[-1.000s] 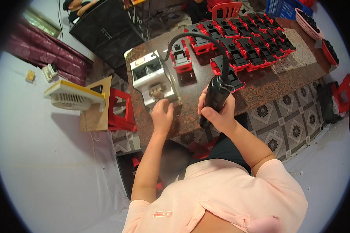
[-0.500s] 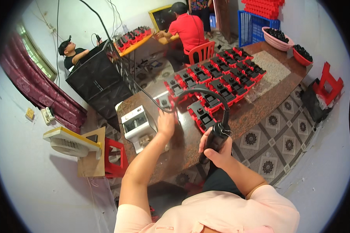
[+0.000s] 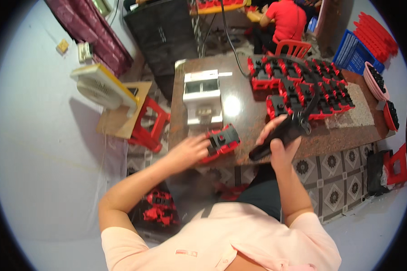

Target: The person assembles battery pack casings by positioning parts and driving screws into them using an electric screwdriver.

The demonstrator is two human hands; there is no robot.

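Observation:
My left hand (image 3: 191,149) grips the left side of a red and black plastic unit (image 3: 223,141) at the table's front edge. Its fingertips lie over the top, and the thumb is hidden. In my right hand (image 3: 282,147) is a black corded electric screwdriver (image 3: 287,135), tilted, its narrow end pointing down and left near that unit. The cable loops up from its top. Rows of similar red and black units (image 3: 298,90) stand farther back, beyond my right hand. A white box-shaped machine (image 3: 203,101) sits behind the unit I hold.
The stone-topped table (image 3: 246,131) is in front of me. To the left, a fan (image 3: 101,90) rests on a board over a red stool (image 3: 151,124). Red parts (image 3: 160,207) lie low by my left elbow. Baskets of black parts (image 3: 376,81) line the right end. A person in red (image 3: 287,22) sits opposite.
My left hand has come from beside the white machine to the near edge, bringing a red and black unit. The screwdriver stays in my right hand. The whole view has shifted.

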